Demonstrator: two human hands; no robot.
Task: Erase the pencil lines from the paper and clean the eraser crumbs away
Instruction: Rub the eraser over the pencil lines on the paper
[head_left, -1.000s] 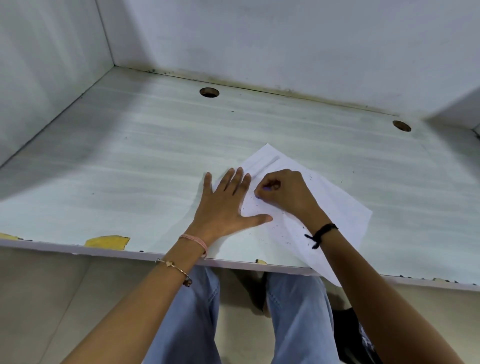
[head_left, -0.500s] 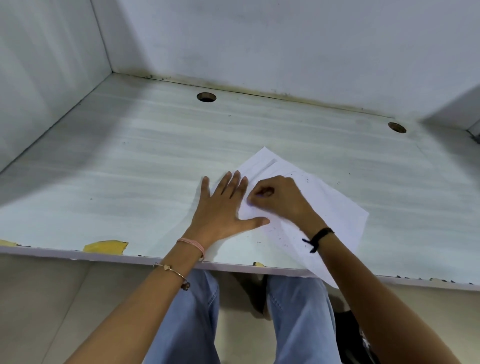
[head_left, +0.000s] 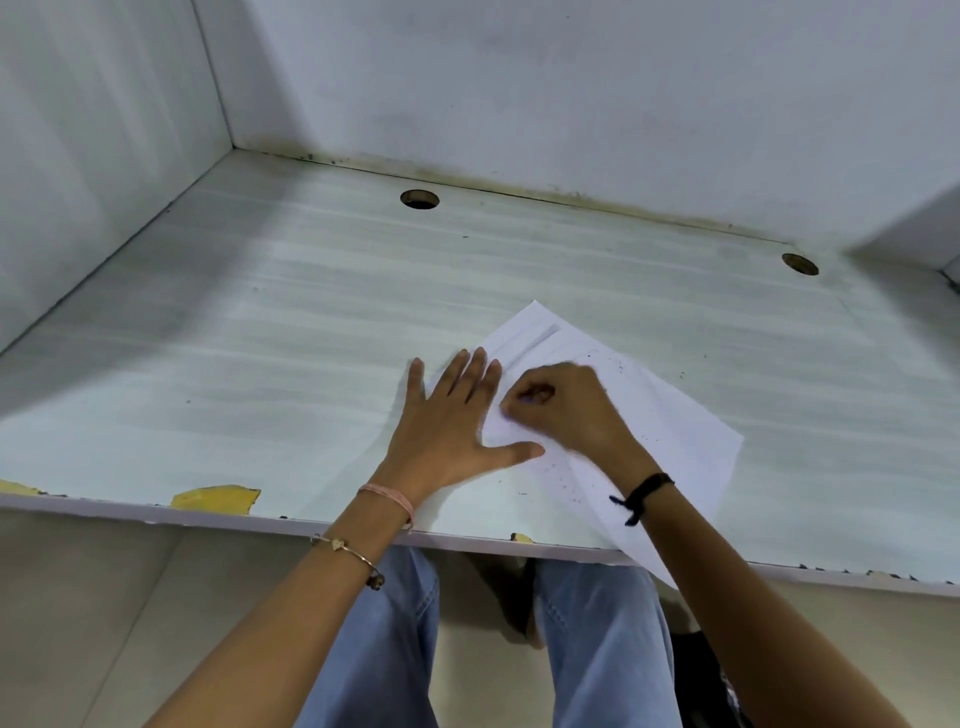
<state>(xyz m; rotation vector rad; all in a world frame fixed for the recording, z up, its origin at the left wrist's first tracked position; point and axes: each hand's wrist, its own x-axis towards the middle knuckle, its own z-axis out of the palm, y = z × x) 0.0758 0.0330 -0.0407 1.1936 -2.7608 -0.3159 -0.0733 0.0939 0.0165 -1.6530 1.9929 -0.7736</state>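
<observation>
A white sheet of paper lies at an angle on the pale desk, one corner hanging over the near edge. My left hand presses flat on the paper's left part, fingers spread and straight. My right hand is curled over the paper beside it, its fingertips pinching a small eraser that is almost wholly hidden. Dark eraser crumbs speckle the sheet below and to the right of my right hand. Faint lines show near the paper's far corner.
Two round cable holes sit near the desk's back edge. White walls close in the back and left. Yellow patches of chipped laminate mark the near edge. My legs in blue jeans are below the desk.
My right hand has slid a little toward my left hand and back across the paper, a small rubbing move. My left hand has stayed flat in place.
</observation>
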